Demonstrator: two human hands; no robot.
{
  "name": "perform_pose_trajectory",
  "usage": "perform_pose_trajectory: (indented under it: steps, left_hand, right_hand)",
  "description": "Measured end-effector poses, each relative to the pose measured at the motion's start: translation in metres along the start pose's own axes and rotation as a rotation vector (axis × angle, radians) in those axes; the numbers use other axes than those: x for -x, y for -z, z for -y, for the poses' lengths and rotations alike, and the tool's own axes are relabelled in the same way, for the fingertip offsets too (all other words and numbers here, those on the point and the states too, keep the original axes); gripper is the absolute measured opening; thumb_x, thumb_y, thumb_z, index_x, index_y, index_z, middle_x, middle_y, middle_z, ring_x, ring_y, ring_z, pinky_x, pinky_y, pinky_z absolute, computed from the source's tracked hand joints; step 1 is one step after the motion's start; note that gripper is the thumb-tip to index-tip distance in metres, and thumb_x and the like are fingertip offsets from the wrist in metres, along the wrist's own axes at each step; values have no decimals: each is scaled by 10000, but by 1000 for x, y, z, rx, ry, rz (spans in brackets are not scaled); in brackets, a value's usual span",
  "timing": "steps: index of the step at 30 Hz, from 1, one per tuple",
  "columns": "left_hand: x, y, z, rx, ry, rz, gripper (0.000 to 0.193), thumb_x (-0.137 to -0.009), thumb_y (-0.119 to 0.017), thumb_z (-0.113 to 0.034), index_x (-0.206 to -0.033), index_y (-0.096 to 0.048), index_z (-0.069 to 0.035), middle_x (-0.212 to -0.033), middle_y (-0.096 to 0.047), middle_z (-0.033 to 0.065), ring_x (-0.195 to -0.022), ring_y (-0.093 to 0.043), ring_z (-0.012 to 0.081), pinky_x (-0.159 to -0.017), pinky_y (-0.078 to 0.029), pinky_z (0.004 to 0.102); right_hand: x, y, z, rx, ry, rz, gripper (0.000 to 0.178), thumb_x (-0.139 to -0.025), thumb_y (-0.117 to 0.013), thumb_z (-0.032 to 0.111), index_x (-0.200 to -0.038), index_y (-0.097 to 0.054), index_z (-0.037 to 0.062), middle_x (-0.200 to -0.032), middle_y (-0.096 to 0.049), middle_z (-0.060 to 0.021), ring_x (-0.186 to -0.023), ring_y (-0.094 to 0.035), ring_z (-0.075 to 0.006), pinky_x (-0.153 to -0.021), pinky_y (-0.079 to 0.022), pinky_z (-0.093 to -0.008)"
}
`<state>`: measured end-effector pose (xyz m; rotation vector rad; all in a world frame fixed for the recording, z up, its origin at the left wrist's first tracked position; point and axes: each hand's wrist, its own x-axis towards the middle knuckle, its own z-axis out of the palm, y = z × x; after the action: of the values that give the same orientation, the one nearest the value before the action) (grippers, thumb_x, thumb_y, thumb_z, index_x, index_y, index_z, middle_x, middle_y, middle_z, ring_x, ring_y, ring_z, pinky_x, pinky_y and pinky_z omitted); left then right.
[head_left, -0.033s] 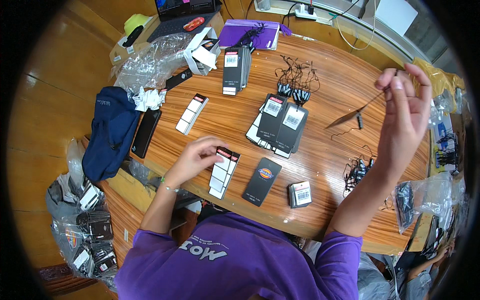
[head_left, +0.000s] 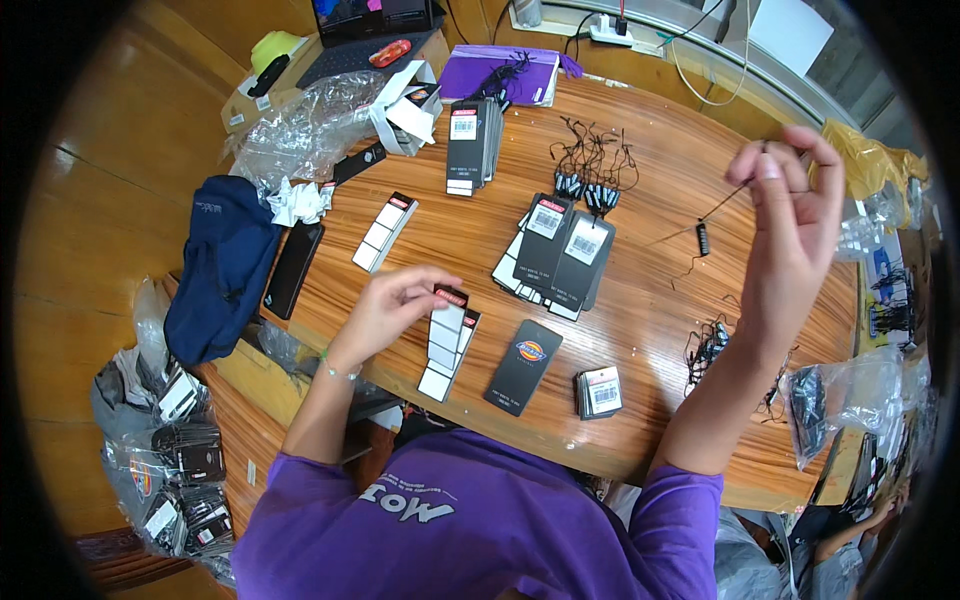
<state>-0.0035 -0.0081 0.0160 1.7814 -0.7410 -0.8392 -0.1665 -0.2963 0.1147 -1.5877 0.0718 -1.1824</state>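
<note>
My left hand point(head_left: 405, 305) pinches the top end of a white-panelled tag point(head_left: 446, 325) with a dark head and red band. That tag lies at an angle over a stack of like tags point(head_left: 437, 382) near the table's front edge. Raised at the right, my right hand point(head_left: 792, 195) is closed on a black hang-tag string point(head_left: 728, 203). From the string dangles a small black ribbed piece point(head_left: 702, 239); a tag on it appears only as a thin edge. Between my hands lie a dark hang tag point(head_left: 524, 366) with a round emblem and a small stack of barcode cards point(head_left: 600, 392).
Strung dark tags point(head_left: 562, 250) sit mid-table, another tag stack point(head_left: 472, 145) behind. Loose black strings point(head_left: 708, 345) lie under my right forearm. At the left are a white-panelled stack point(head_left: 384, 232), a black phone-like slab point(head_left: 294, 270) and a navy pouch point(head_left: 222, 265); a laptop point(head_left: 372, 40) stands at the back.
My left hand has moved slightly right and up, shifting the top tag off its stack. My right hand has moved a little left, and the hanging tag has turned edge-on.
</note>
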Motion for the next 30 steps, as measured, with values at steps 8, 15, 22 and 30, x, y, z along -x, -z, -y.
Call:
perform_pose_trajectory:
  steps: [8, 15, 22, 30]
  left_hand:
    - [-65, -34, -78, 130, -349, -96, 163, -776, -627, 49, -920, -551, 35, -832, -644, 84, -773, -624, 99, -666, -489, 175]
    - [-96, -65, -114, 132, -530, -125, 141, -746, -657, 56, -870, -593, 35, -841, -645, 85, -775, -624, 109, -700, -515, 202]
    - [-106, -78, -121, 148, -605, -96, 112, -764, -659, 6, -856, -613, 51, -807, -656, 80, -738, -628, 99, -660, -528, 216]
    - [-114, -78, -114, -56, -704, -89, 146, -777, -654, -68, -885, -628, 26, -811, -645, 105, -686, -617, 123, -594, -499, 246]
  right_hand:
    - [14, -37, -7, 84, -213, 269, 227, -805, -494, -26, -1020, -449, 32, -632, -498, 10, -574, -452, -43, -524, -373, -197]
    - [10, -43, -9, 354, -122, 246, 245, -778, -507, -41, -1005, -449, 33, -569, -526, -111, -494, -536, -203, -495, -412, -292]
    - [5, -34, -9, 397, -149, 245, 271, -770, -502, -46, -1019, -431, 34, -560, -508, -107, -489, -523, -210, -481, -396, -314]
    - [5, -32, -23, 441, -207, 274, 288, -765, -506, -43, -1030, -415, 25, -554, -500, -113, -491, -509, -225, -492, -398, -317]
